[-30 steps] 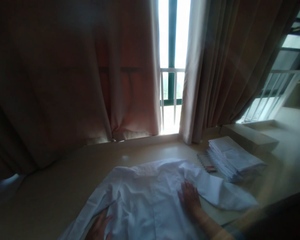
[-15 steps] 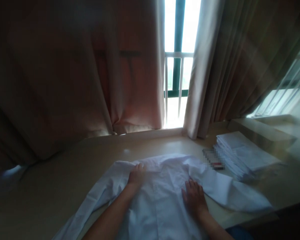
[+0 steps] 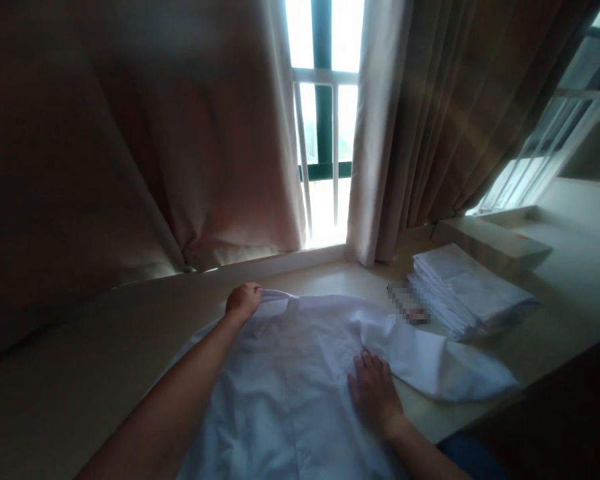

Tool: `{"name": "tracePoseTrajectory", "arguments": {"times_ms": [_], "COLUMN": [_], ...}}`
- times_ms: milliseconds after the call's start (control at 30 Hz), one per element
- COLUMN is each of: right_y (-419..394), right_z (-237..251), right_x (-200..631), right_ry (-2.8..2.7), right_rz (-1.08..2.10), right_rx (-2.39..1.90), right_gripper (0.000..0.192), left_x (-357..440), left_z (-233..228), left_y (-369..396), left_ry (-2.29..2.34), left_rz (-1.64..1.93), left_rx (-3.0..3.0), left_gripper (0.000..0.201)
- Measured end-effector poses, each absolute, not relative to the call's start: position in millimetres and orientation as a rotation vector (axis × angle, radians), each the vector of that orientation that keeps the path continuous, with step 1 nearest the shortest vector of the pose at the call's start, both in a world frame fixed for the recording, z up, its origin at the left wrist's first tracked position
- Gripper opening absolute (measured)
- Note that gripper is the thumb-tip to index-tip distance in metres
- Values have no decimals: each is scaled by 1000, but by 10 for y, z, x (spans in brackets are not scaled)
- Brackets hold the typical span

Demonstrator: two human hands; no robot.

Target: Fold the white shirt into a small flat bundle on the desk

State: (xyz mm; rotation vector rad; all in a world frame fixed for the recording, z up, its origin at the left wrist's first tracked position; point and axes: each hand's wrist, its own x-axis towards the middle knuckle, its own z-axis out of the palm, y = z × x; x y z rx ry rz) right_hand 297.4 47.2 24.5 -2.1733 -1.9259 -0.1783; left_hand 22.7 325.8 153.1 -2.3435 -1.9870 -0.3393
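Fingers of the left hand curl around the far collar edge of a white shirt spread on the bench; right hand lies flat, fingers spread, pinning it. Light, limp, creasing cloth; collar and shoulder seams look best to hold.

A stack of folded white cloths lies on the pale beige surface, well to the right of the grip. Behind it, heavy brownish curtains part on a bright window with white bars.
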Motion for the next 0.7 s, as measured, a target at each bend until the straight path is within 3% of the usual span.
{"name": "tracePoseTrajectory", "arguments": {"times_ms": [133, 233, 400, 700], "right_y": [475, 471, 455, 473], "right_z": [236, 213, 208, 237], "right_x": [2984, 2985, 2981, 2977], "right_ry": [-1927, -1928, -1931, -1925], "right_rz": [-158, -158, -162, -156], "right_rx": [-2168, -2183, -2179, -2181], "right_gripper": [42, 43, 46, 43], "left_x": [182, 53, -67, 300], "left_z": [1344, 1130, 930, 553], "left_y": [3162, 2897, 2614, 2732], "left_ry": [-1853, -1803, -1737, -1873], "left_rz": [-557, -600, -502, -208], "left_rx": [-2351, -2357, -2460, -2623], "left_gripper": [48, 41, 34, 56]}}
